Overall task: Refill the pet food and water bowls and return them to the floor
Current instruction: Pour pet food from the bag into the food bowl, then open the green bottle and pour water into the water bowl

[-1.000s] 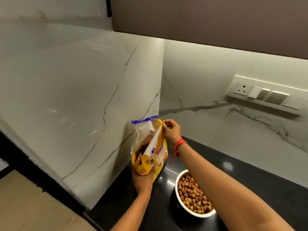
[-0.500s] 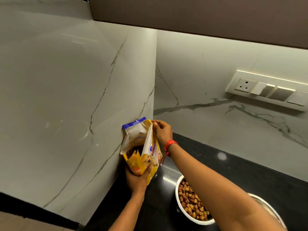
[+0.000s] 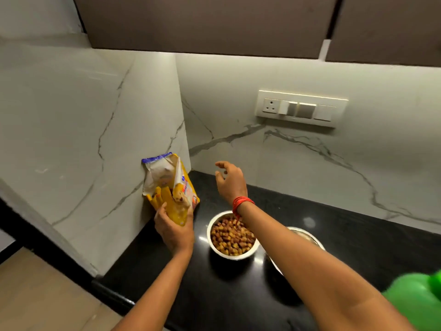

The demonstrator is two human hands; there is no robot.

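Note:
A yellow pet food bag (image 3: pixel 167 185) with a blue top edge stands open in the counter's corner, leaning on the marble wall. My left hand (image 3: pixel 174 229) grips its lower part. My right hand (image 3: pixel 230 181) hovers to the right of the bag with loosely spread fingers, holding nothing; a red thread circles the wrist. A white bowl (image 3: pixel 232 235) full of brown kibble sits on the black counter (image 3: pixel 238 287) below my right wrist. A second, steel bowl (image 3: pixel 307 235) lies right of it, mostly hidden by my right forearm.
A green plastic object (image 3: pixel 417 299) shows at the lower right edge. A socket and switch panel (image 3: pixel 300 108) is on the back wall under dark cabinets. The counter's front edge drops to a light floor (image 3: pixel 43 295) at the lower left.
My right hand has let go of the bag's top and moved right, away from it. The bag now leans against the wall. The view has swung right, revealing the steel bowl and green object.

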